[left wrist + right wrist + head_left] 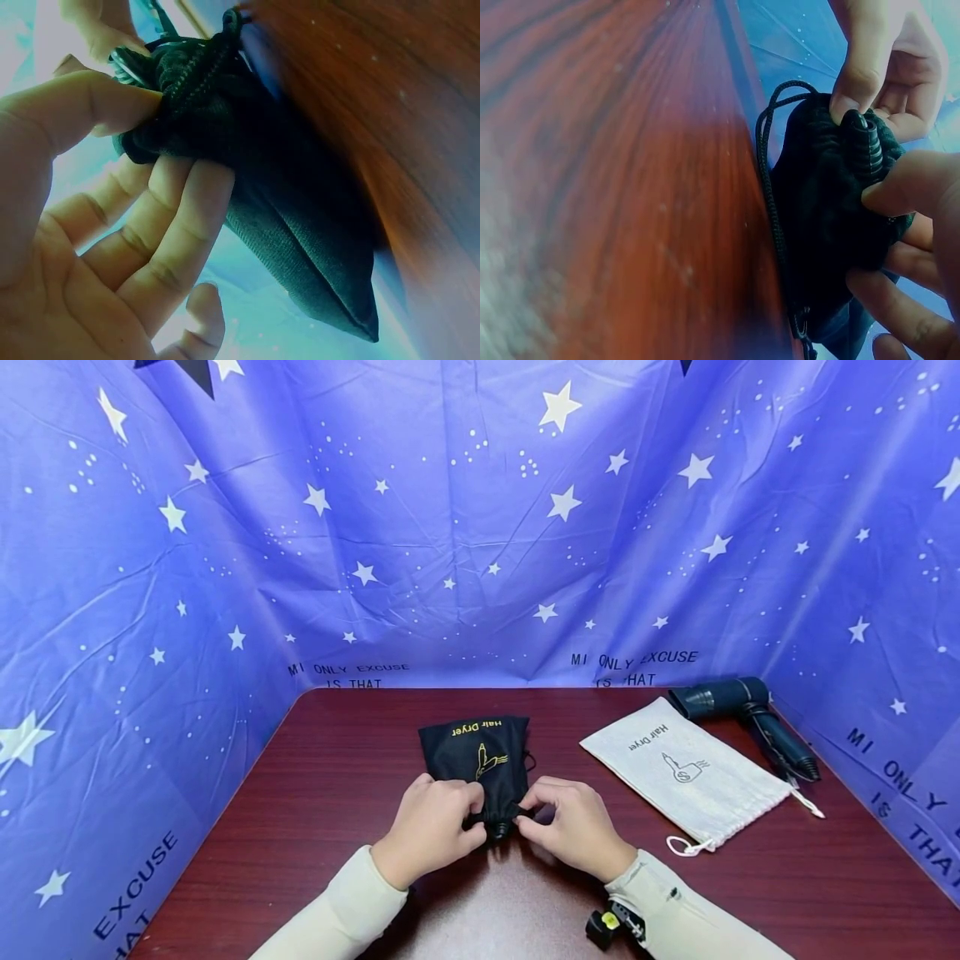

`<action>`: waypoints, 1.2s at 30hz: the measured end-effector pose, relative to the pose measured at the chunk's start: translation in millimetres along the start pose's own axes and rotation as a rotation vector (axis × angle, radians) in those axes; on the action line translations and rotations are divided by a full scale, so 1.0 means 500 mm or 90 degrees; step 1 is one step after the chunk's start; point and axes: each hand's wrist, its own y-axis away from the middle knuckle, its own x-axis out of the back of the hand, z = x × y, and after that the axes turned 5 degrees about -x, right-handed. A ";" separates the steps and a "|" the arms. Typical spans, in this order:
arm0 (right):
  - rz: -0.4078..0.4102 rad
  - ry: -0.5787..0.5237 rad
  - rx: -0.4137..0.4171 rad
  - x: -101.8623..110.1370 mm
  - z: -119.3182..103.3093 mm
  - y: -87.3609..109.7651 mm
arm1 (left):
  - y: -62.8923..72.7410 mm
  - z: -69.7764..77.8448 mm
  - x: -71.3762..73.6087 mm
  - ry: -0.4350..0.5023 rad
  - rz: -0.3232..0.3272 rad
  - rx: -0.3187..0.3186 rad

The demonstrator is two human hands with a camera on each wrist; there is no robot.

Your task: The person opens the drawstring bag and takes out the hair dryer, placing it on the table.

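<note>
A black drawstring pouch (pixel 453 756), printed "Hair Dryer" in yellow, lies in the middle of the table with its mouth toward me. My left hand (pixel 435 818) pinches the left side of the gathered mouth between thumb and fingers. On the other side, my right hand (pixel 573 827) pinches the rim likewise. Out of the mouth pokes a ribbed black tip (pixel 866 146), which looks like a cord sleeve; whatever else is inside stays hidden. A looped black drawstring (pixel 763 142) hangs beside the pouch in the right wrist view.
At the right lies a white drawstring pouch (pixel 645 752), also printed "Hair Dryer", with white cord loops. Behind it a dark hair dryer (pixel 723 696) rests near the table's right edge. A blue star-patterned curtain (pixel 465 527) encloses the dark red table (pixel 315 760).
</note>
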 end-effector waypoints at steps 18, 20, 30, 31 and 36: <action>0.043 0.114 0.033 -0.004 -0.006 0.001 | 0.000 0.008 -0.001 0.004 0.000 0.004; 0.045 0.141 0.042 -0.005 -0.009 -0.001 | 0.000 0.010 -0.002 -0.001 0.002 0.002; 0.025 0.212 0.064 -0.005 -0.020 -0.007 | -0.001 0.025 -0.003 -0.062 0.054 -0.038; 0.024 0.215 0.064 -0.005 -0.020 -0.007 | -0.001 0.025 -0.003 -0.068 0.059 -0.041; 0.004 0.219 0.060 -0.004 -0.021 -0.005 | -0.002 0.026 -0.005 -0.089 0.066 -0.041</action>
